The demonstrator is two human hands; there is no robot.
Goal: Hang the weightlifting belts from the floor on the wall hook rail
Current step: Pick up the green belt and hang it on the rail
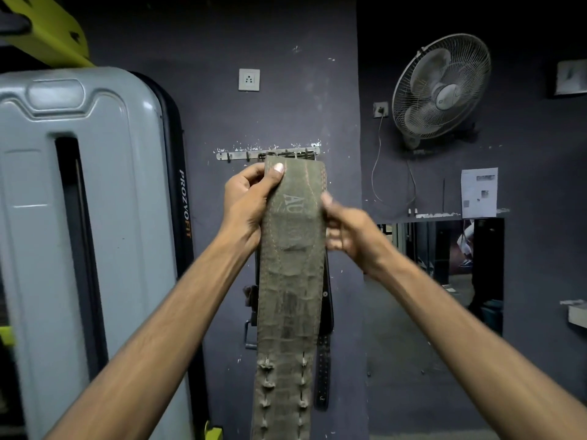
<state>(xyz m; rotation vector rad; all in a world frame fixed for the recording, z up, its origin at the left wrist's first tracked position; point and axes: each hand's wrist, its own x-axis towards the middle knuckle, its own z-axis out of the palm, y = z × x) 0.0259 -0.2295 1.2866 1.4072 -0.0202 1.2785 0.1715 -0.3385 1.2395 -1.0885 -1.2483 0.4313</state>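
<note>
A wide olive-green leather weightlifting belt (pixel 290 281) hangs straight down in front of me, its top edge just below the metal hook rail (pixel 235 154) on the dark wall. My left hand (pixel 251 204) grips the belt's upper left edge, thumb on the front. My right hand (pixel 349 231), blurred, holds the belt's right edge a little lower. Behind the green belt a black belt (pixel 324 360) hangs from the rail, mostly hidden. Whether the green belt is caught on a hook cannot be seen.
A tall grey gym machine cover (pixel 79 217) stands close on the left. A wall fan (pixel 441 87) and its cord are at the upper right, a socket (pixel 249 79) above the rail. A doorway or mirror (pixel 444 265) opens lower right.
</note>
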